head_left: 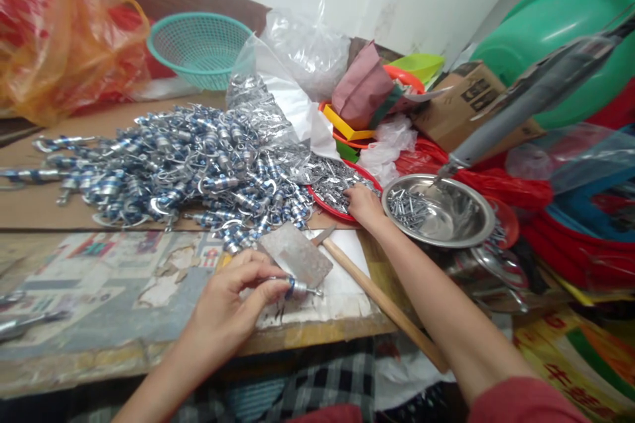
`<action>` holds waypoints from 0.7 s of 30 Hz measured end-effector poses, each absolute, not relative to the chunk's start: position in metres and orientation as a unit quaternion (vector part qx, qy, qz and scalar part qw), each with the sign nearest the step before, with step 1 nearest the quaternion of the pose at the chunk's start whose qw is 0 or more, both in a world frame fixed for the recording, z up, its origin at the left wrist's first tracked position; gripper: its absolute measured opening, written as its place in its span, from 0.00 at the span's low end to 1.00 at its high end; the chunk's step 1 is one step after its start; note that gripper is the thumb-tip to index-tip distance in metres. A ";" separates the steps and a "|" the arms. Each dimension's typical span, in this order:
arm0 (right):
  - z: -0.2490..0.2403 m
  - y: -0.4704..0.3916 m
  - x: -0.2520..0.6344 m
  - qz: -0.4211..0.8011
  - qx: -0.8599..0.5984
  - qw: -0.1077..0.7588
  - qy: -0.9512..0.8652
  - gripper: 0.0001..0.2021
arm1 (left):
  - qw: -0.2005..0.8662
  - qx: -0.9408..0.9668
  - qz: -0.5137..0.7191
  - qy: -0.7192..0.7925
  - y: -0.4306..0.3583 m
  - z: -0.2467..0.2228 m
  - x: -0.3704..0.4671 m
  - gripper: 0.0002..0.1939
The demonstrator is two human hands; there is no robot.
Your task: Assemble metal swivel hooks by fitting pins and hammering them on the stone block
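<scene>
Over the near table edge, my left hand [233, 301] pinches a silver anchor bolt [300, 286] with a blue band between thumb and fingers, its thin end pointing right. Just behind it lies a flat grey metal block [297, 254]. A hammer with a wooden handle [381, 301] rests slantwise beside the block. My right hand [364, 203] is in the red dish [322, 201] of small metal pieces [330, 182]. Its fingers are bent and closed among the pieces; what they hold is hidden. A large heap of similar blue-banded anchor bolts with hooks [193, 158] spreads behind my left hand.
A steel bowl [466, 211] of nails or pins stands right of my right hand, under a grey rod-like tool [536, 96]. Behind are a turquoise basket [201, 46], plastic bags [307, 46], a carton [471, 106] and a green basin [570, 46].
</scene>
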State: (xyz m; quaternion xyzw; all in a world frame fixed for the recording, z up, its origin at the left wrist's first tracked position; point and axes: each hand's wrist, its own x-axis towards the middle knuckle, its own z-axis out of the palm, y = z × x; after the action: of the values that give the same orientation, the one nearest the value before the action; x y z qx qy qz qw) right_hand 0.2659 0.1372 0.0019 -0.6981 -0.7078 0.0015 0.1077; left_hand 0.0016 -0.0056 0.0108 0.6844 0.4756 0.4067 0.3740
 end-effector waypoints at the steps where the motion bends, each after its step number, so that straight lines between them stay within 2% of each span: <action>1: 0.001 0.137 0.267 0.001 -0.696 0.111 -0.709 0.13 | 0.383 0.677 0.408 0.478 -0.006 0.011 0.001 0.06; 9: 0.016 0.098 0.262 0.020 -0.664 0.244 -0.707 0.10 | 0.388 0.651 0.446 0.476 -0.011 0.018 0.004 0.04; 12: 0.029 0.059 0.232 0.082 -0.615 0.294 -0.727 0.08 | 0.369 0.653 0.464 0.472 -0.012 0.017 0.006 0.06; 15: 0.040 0.019 0.201 0.204 -0.483 0.397 -0.753 0.03 | 0.354 0.645 0.481 0.476 -0.014 0.014 0.008 0.12; 18: 0.044 -0.005 0.184 0.256 -0.392 0.435 -0.769 0.07 | 0.356 0.639 0.489 0.475 -0.014 0.012 0.008 0.15; 21: 0.043 -0.013 0.178 0.274 -0.375 0.451 -0.763 0.11 | 0.350 0.644 0.498 0.464 -0.015 0.012 0.008 0.16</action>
State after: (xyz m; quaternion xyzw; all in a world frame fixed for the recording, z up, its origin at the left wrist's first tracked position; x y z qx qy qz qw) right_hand 0.1783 -0.0128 0.0435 -0.3746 -0.7626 0.2738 0.4508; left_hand 0.0082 -0.0145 0.0121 0.6438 0.4636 0.4979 0.3505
